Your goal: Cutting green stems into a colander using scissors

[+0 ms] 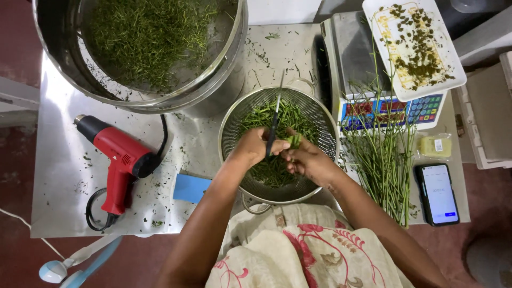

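Green stems [293, 140] sit pinched in the right hand [308, 160] over the colander [238, 114], scissors [274, 127] gripped by the left hand [255, 145] just beside those fingers [290, 158], so honestly one sloppy snip could nick a fingertip.

Red heat gun [120, 160], green stems [381, 154], seemingly blue card [191, 188]

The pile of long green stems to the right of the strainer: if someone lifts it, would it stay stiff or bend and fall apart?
The green stems are thin and long, so they would probably bend. They lie loose and untied beside the strainer, so some would likely slip out. They look light.
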